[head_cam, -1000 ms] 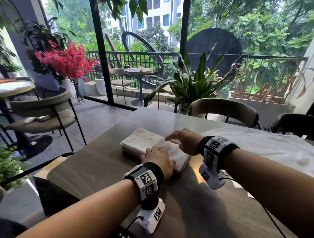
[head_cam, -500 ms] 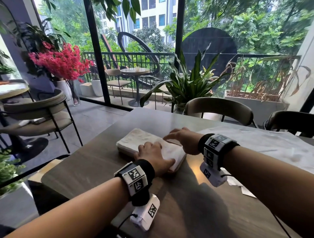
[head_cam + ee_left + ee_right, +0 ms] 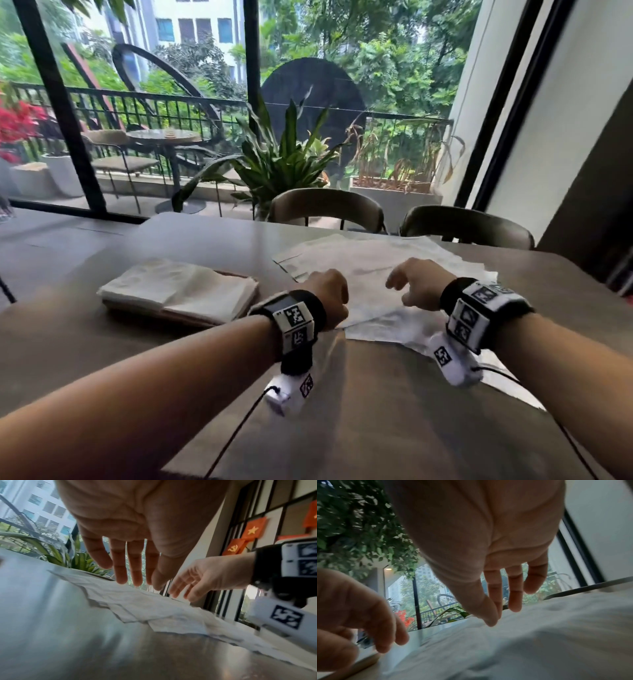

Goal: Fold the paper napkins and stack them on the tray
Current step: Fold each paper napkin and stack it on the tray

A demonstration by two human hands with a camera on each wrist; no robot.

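Folded white napkins (image 3: 178, 291) lie stacked on a thin wooden tray (image 3: 191, 319) at the left of the table. To its right several unfolded white napkins (image 3: 370, 274) (image 3: 137, 605) (image 3: 539, 628) are spread flat and overlapping. My left hand (image 3: 329, 296) (image 3: 126, 561) hovers over the near left part of that spread, fingers straight and pointing down, holding nothing. My right hand (image 3: 418, 284) (image 3: 505, 595) hovers just right of it, fingers loosely extended, its thumb close to the paper. Both hands are empty.
The dark table (image 3: 342, 411) stretches toward me with bare room in front. Two chairs (image 3: 325, 209) (image 3: 466, 226) stand at its far edge, with a leafy plant (image 3: 281, 161) and a glass wall behind them.
Both hands have left the stack on the tray and moved right, over the spread of unfolded napkins. The head view has swung right with them.
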